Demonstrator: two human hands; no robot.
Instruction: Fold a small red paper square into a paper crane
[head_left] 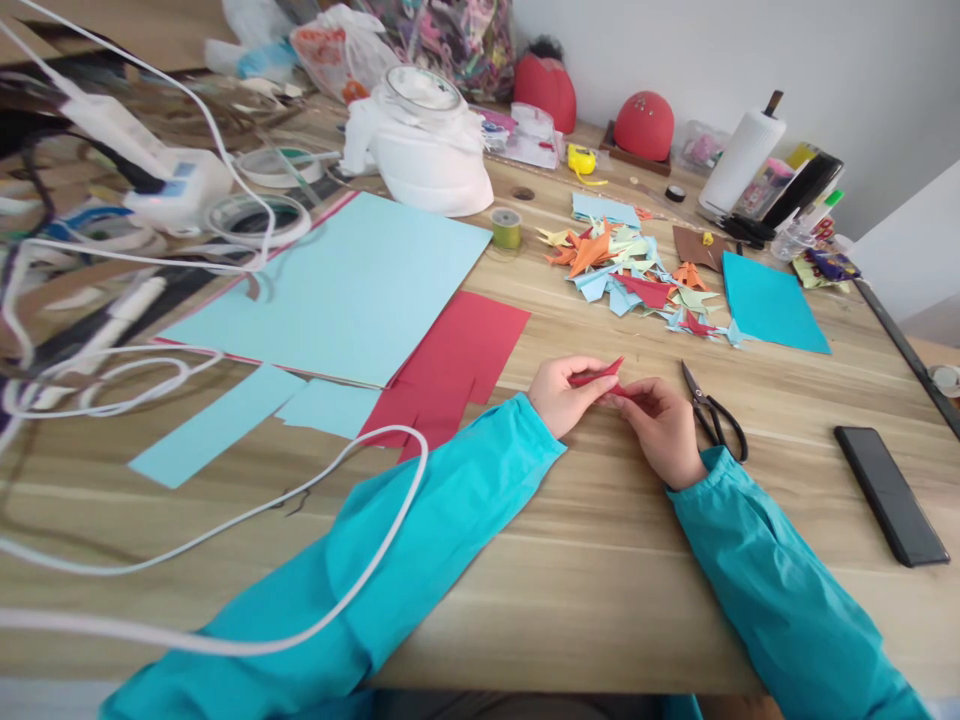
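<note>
both hands, the left hand (pixel 564 396) and right hand (pixel 664 428), pinch a small folded red paper (pixel 598 377) between closed fingertips, just above the wooden surface (pixel 600 560) near the middle. black scissors (pixel 714 412) lie just right of the right hand; a pile of paper cranes (pixel 637 275) sits farther back.

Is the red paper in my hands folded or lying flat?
Folded. The red paper is a narrow pointed shape pinched between the left hand and right hand, unlike the flat red sheet lying nearby.
</note>
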